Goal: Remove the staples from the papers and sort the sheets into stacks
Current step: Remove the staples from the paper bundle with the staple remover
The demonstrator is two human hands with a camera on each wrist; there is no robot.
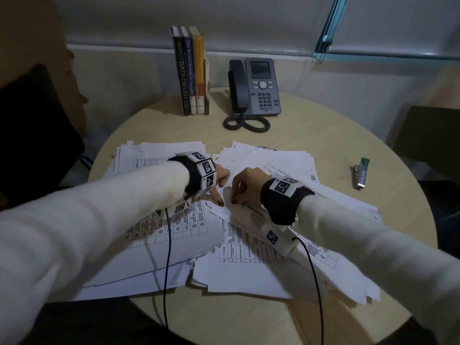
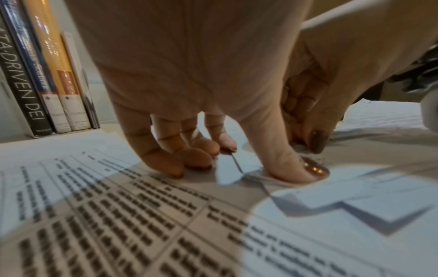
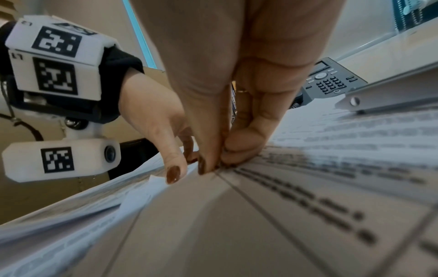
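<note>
Round pale wood tabletop [image 1: 298,135] stood before grey wall. Left to right at back: upright books [image 1: 190,73], desk phone [image 1: 258,88]; stapler [image 1: 361,173] lay near right edge. Loose printed papers [image 1: 249,247] covered tabletop centre in two overlapping heaps. Left hand [image 1: 220,178], grip released, pressed fingertips and thumb flat on sheet corner. Right hand [image 1: 245,185] just beside it, grip clenched, thumb and fingertips pinching at same paper corner; staple itself too small to tell.
</note>
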